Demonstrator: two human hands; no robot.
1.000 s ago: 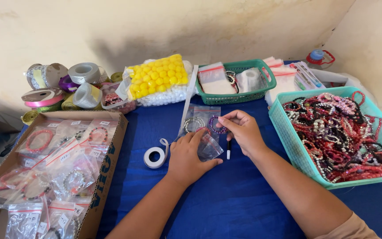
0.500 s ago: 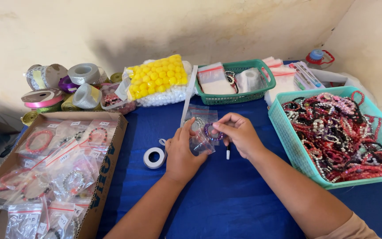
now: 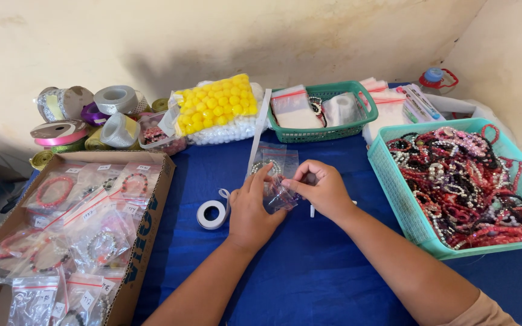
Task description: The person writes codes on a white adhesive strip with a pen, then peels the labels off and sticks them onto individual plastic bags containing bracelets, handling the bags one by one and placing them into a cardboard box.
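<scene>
Head view looks down on a counter (image 3: 309,265) draped in blue cloth, with both forearms reaching in from the bottom edge. Nearest on the left sits an open cardboard box (image 3: 146,241) filled with small clear zip bags, each holding a bracelet. Just past it, the left hand (image 3: 250,208) and the right hand (image 3: 321,188) meet at the middle of the counter, both closed in a pinch on a small clear plastic bag (image 3: 280,194) with a bracelet inside; the left thumb and forefinger grip its left edge and the right fingertips grip its top. A roll of white tape (image 3: 211,214) lies flat on the cloth just left of the left hand. More clear bags (image 3: 276,158) lie flat just behind the held one. To the right stands a turquoise basket (image 3: 394,181) heaped with red, pink, white and dark beaded bracelets. Farther back, a smaller green basket (image 3: 315,134) holds zip bags and a white roll, and beside it on the left rests a pack of yellow balls (image 3: 215,108). Ribbon spools (image 3: 86,118) in silver, pink, purple and gold are piled against the wall at the far left. A bottle with a blue cap (image 3: 435,78) stands at the far right corner.
</scene>
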